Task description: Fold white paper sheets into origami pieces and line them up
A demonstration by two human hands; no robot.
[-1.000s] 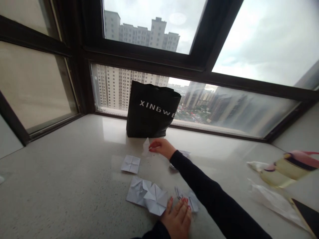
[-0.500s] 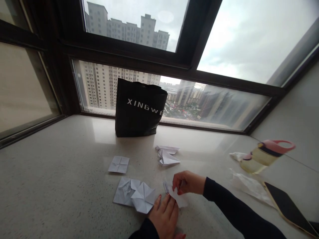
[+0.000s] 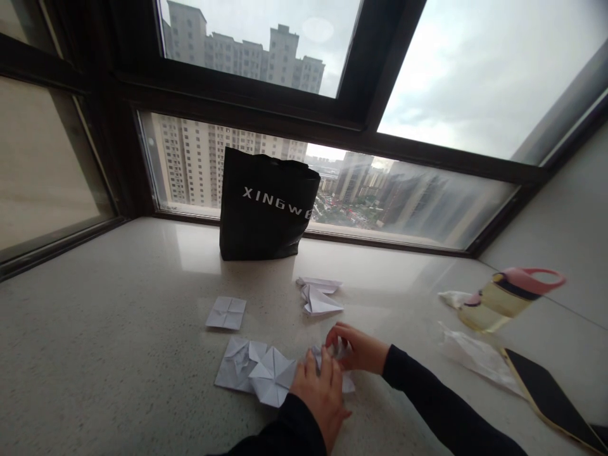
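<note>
A white folded paper (image 3: 348, 382) lies on the pale speckled counter (image 3: 142, 354), mostly hidden under both hands. My left hand (image 3: 319, 391) rests over its left side with the fingers bent onto it. At its upper right, my right hand (image 3: 357, 348) pinches the paper's far edge with curled fingers. Just left of my left hand are folded white papers (image 3: 272, 375) with pointed flaps, overlapping each other. A small creased paper square (image 3: 227, 313) sits behind them. Farther back lie narrow folded paper pieces (image 3: 320, 299).
A black bag (image 3: 268, 209) stands upright by the window. On the right are a yellow bottle with a pink lid (image 3: 508, 297), a crumpled white tissue or wrapper (image 3: 479, 358) and a dark tablet-like device (image 3: 553, 396) near the wall.
My left hand has moved up and right over the paper. My right hand has shifted slightly left, and the paper between them is now more covered.
</note>
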